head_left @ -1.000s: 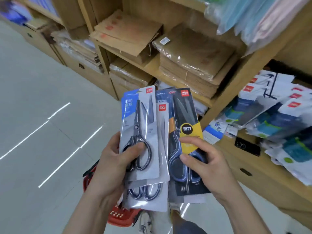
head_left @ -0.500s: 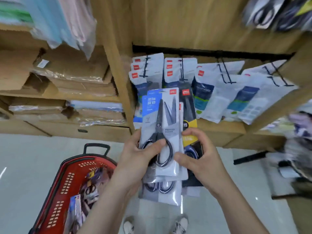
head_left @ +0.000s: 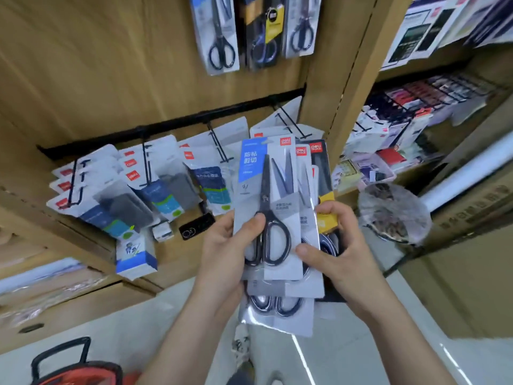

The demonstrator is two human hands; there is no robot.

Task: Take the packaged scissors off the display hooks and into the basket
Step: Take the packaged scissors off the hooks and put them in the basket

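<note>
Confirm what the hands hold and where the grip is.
Both hold one fanned stack of packaged scissors: left hand grips its left edge, thumb on the front pack; right hand pinches the right side.

2 hands (head_left: 227, 251) (head_left: 338, 259), 4 held scissors packs (head_left: 251, 173) (head_left: 305, 190) (head_left: 323, 173) (head_left: 277, 318), 1 basket (head_left: 83, 376)

Basket (head_left: 80, 368): cut off by the bottom edge at near left; contents not visible. 3 hanging scissor packs (head_left: 219, 31): tops cut off by the upper edge. Held packs (head_left: 266, 195): the front pack hides most of the rear ones; count not determinable. Left hand (head_left: 222, 251): fingers hidden behind the packs. Far-right shelf goods (head_left: 410, 126): blurred, unidentifiable.
</note>
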